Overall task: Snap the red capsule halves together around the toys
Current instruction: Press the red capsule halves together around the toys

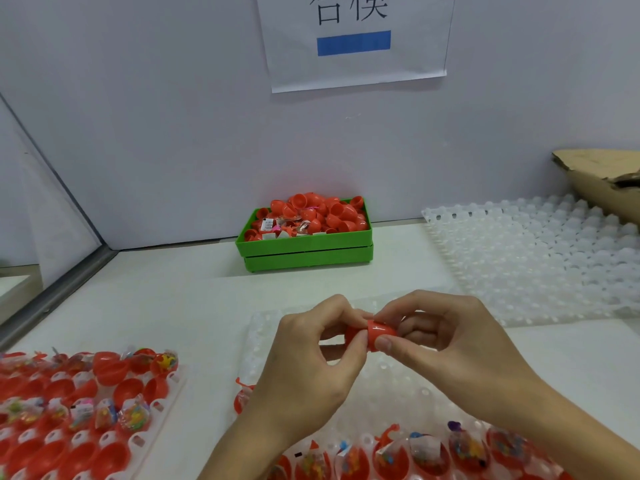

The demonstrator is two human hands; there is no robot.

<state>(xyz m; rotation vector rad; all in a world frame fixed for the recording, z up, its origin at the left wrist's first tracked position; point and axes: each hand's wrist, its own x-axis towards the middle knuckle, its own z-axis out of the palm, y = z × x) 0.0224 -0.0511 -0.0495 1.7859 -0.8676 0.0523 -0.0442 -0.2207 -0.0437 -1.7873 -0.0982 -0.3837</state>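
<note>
I hold one red capsule between both hands, raised above a white dimpled tray lying on the table straight ahead of me. My left hand pinches its left half with thumb and fingertips; my right hand grips the right half, thumb in front and fingers curled behind. The two halves meet, but I cannot tell whether they are fully closed. Along that tray's near edge, one row of red halves holds wrapped toys. A second tray at my left holds many red halves, some with toys, too crowded to count. Farther back, against the wall, stand two stacked green bins, the upper one heaped with loose red halves. One more white tray lies at my right, beside one torn cardboard box. One paper sign hangs above.
</note>
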